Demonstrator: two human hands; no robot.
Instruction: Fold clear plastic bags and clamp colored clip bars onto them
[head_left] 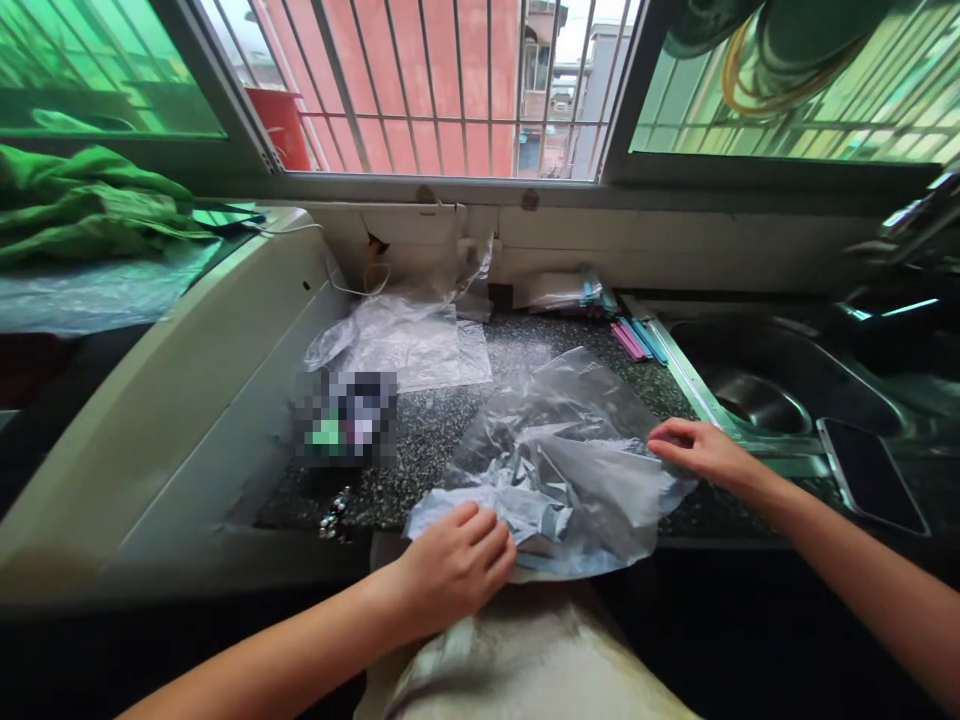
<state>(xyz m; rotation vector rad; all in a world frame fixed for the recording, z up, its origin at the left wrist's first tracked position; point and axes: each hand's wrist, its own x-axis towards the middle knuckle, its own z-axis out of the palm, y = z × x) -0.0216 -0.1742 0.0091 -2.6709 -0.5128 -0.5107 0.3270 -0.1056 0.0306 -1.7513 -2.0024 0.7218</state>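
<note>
On speckled counter [427, 440], clear plastic [555, 465]

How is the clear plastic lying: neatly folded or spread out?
Spread out but crinkled: the clear plastic reaches from the left hand to the right hand across the dark countertop, with shiny creases.

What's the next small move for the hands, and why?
Probably ease the right hand outward to flatten the clear plastic, with the left hand as anchor. The plastic lies creased on the speckled counter, and the hands are at its right side and near-left edge.
</note>
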